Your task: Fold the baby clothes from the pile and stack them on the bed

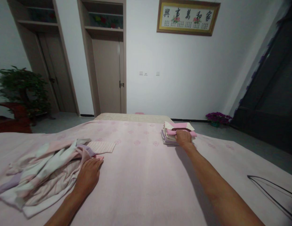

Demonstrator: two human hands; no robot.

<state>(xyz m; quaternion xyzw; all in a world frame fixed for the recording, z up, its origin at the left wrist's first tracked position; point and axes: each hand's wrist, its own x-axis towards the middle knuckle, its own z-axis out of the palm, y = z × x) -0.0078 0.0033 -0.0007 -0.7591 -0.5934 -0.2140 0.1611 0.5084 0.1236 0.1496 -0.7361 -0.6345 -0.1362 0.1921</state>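
Two bare forearms nearest the camera, reaching out over a bed (pixel 146 175) covered in a pale pink sheet with faint flower print. Left hand (pixel 88 175) lies flat, palm down, grip open, fingers spread on the sheet, touching the edge of a loose heap of clothes (pixel 45 174) in pink, white, lilac and pale green stripes. Heap is unfolded, spread at the left side of the bed. A small striped cloth (pixel 101 146) lies flat just beyond the heap, near the left fingertips. Right arm stretched far out; right hand (pixel 183 138) rests on top of a stack of folded clothes (pixel 170 133) near the bed's far edge. Fingers curl over a pink piece on top; cannot tell if the grip is closed on it or only pressing. Heap and stack well apart. Black wire hanger (pixel 273 191) on sheet at right. Behind: doors, potted plant (pixel 22 89), framed calligraphy (pixel 187 17) on the wall.
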